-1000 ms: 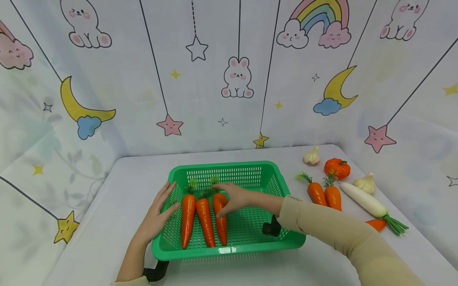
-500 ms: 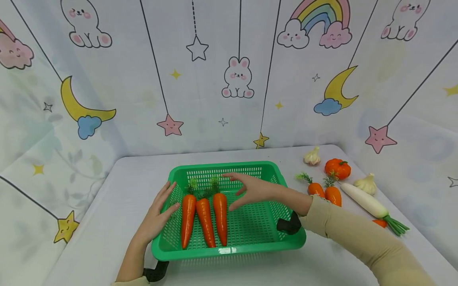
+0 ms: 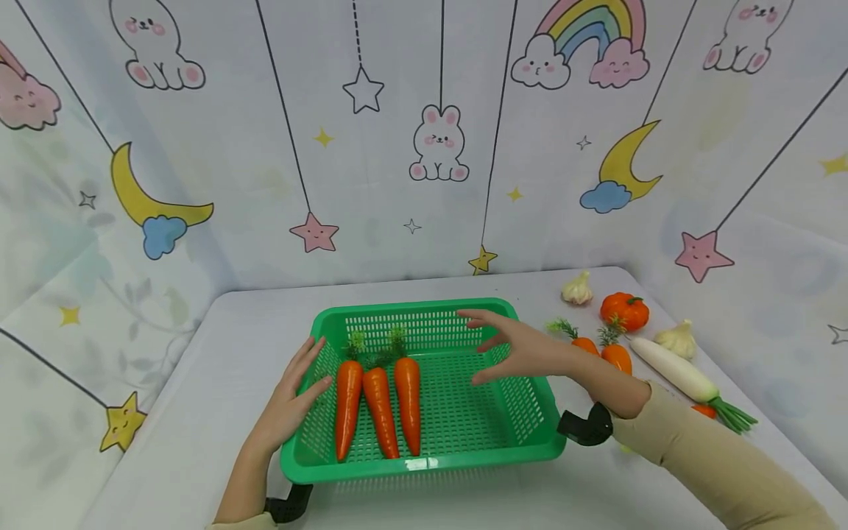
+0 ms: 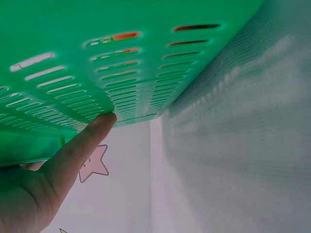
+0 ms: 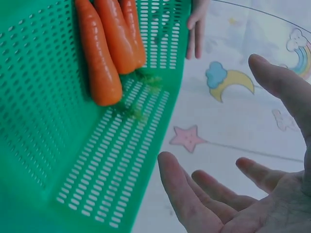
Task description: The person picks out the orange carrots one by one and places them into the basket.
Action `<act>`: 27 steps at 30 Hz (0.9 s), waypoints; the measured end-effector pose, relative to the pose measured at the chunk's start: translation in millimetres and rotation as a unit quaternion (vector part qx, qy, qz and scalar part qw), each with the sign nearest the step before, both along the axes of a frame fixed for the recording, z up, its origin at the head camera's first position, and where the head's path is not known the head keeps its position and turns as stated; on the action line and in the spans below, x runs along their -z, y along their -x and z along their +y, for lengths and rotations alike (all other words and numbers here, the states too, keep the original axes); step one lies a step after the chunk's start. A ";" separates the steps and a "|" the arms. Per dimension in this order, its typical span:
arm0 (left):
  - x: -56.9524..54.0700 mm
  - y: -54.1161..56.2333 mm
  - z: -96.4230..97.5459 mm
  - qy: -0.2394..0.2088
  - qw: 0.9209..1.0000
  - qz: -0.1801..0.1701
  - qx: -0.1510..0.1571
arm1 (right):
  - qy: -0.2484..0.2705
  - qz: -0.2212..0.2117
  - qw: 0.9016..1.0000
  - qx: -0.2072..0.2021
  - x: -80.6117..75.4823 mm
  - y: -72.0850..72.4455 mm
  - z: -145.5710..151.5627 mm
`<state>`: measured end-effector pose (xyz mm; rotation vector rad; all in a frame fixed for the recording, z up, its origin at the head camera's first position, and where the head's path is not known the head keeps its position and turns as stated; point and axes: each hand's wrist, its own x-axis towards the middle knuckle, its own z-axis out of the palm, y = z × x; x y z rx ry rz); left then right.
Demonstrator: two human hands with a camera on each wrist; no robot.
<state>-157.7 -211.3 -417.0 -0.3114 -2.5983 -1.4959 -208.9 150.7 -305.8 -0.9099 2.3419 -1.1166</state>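
A green plastic basket [image 3: 424, 465] stands on the table with three orange carrots, the left [image 3: 348, 405], middle [image 3: 380, 408] and right [image 3: 408, 405], side by side in its left half. Their leafy tops point to the back. My left hand [image 3: 286, 405] rests at the basket's left side with fingers extended; in the left wrist view one straight finger [image 4: 92, 133] touches the slotted outer wall. Above the basket's right side hovers my right hand [image 3: 526, 347], fingers spread, holding nothing; the right wrist view shows a gap between its fingers and the basket.
Right of the basket lie two more carrots [image 3: 616, 358], partly behind my right arm, and a white radish [image 3: 672, 368]. Two garlic bulbs [image 3: 578, 289] and an orange pumpkin [image 3: 625, 312] are farther back. An orange tip [image 3: 704, 411] shows beside my right sleeve. A patterned curtain [image 3: 391, 184] stands behind.
My right hand has let go of the rightmost carrot, which now lies beside the other two, and has moved right across the basket. The left hand has stayed in place.
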 end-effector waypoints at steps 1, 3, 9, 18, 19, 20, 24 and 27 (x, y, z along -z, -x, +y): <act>-0.5 -0.8 -0.3 0.000 1.000 -0.001 0.001 | 0.003 0.001 1.000 0.004 -0.4 -0.7 4.2; -1.6 -3.2 -1.5 -0.001 1.000 -0.003 -0.002 | 0.008 0.007 1.000 0.013 -1.6 -1.7 11.9; -4.5 -9.9 -7.0 -0.003 1.000 -0.002 -0.011 | 0.027 0.003 0.999 0.045 -3.1 -2.0 35.3; -4.0 -7.1 -5.0 -0.004 1.000 0.000 -0.007 | 0.021 0.036 0.993 0.111 -1.3 -3.7 74.1; -3.7 -6.4 -4.8 -0.004 1.000 0.001 -0.007 | 0.018 0.043 0.992 0.119 -0.6 -4.2 78.0; -3.3 -5.5 -4.5 -0.005 1.000 0.002 -0.006 | 0.015 0.046 0.991 0.126 0.3 -4.6 82.0; -2.1 -2.5 -2.7 -0.005 1.000 0.002 -0.002 | -0.016 0.073 0.985 0.155 6.6 -6.7 98.0; -1.7 -1.5 -0.4 -0.005 1.000 0.000 0.001 | -0.041 0.087 0.980 0.174 12.1 -8.5 109.9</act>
